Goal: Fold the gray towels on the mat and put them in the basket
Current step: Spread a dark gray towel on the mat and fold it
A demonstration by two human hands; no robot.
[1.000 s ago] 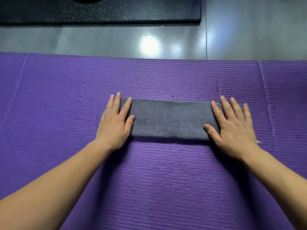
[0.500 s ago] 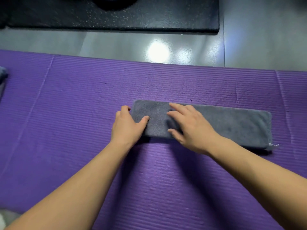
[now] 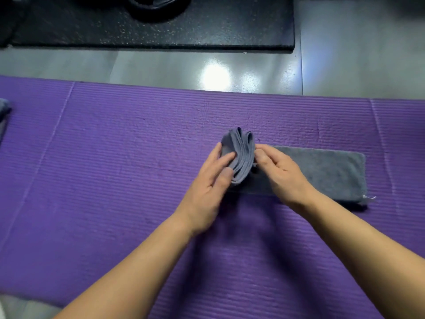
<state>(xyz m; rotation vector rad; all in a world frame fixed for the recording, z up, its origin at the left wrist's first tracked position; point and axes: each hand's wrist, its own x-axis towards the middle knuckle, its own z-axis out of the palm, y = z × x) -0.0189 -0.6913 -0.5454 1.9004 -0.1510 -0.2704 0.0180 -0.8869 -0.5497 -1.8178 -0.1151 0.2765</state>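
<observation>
One long gray terry towel (image 3: 322, 171) lies on one purple ribbed foam mat (image 3: 115, 180); the left hand (image 3: 210, 184) and right hand (image 3: 284, 177), two in all, pinch its raised end (layers bunched upright).

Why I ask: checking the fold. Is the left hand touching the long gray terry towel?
Touching. Head view: the left hand holds the gray towel by its raised end.
</observation>
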